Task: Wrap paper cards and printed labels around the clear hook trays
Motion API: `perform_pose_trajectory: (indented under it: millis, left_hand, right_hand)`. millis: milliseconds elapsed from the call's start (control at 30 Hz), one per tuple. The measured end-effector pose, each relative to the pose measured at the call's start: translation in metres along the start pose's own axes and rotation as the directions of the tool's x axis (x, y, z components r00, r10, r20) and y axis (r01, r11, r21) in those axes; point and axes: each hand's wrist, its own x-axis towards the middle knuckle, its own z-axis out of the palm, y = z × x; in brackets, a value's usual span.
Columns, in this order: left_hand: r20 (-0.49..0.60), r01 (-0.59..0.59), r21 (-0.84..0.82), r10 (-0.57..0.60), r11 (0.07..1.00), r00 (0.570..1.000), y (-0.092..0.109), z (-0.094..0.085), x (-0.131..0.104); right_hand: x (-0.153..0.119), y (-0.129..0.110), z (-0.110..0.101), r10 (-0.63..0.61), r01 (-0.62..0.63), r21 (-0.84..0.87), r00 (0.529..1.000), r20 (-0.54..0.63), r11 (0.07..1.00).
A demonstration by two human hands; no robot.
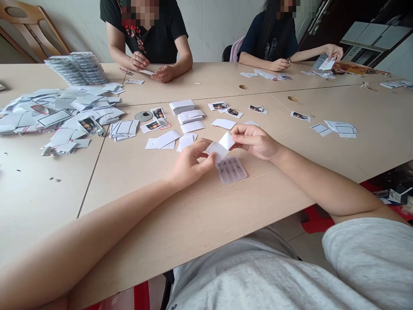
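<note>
A white paper piece is pinched between the thumb and fingers of my left hand. My right hand grips a folded-up white flap at its right corner; the flap touches the paper, and whether the two are one sheet I cannot tell. Just below the papers, a clear plastic case with small dark items in its compartments lies flat on the table. Both hands are above the table, close together over the case's upper edge.
Beyond my hands are stacked white cards, a grey tape roll and printed cards. A large paper heap and stacked clear cases stand left. Two people sit across the table, handling cards.
</note>
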Motion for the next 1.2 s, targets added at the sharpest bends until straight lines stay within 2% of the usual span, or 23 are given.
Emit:
perform_pose_trajectory:
  millis: [600, 1200]
  left_hand:
    - [0.034, -0.063, 0.121, 0.059, 0.991, 0.998, 0.0014, -0.002, -0.0014]
    - [0.033, -0.004, 0.13, -0.001, 0.991, 0.999, 0.0031, -0.0024, -0.0019]
  right_hand:
    - [0.0028, 0.0009, -0.0028, 0.024, -0.022, 0.092, 1.0, -0.019, 0.996]
    - [0.0034, 0.0041, -0.0061, 0.048, -0.045, 0.086, 0.998, -0.036, 0.995]
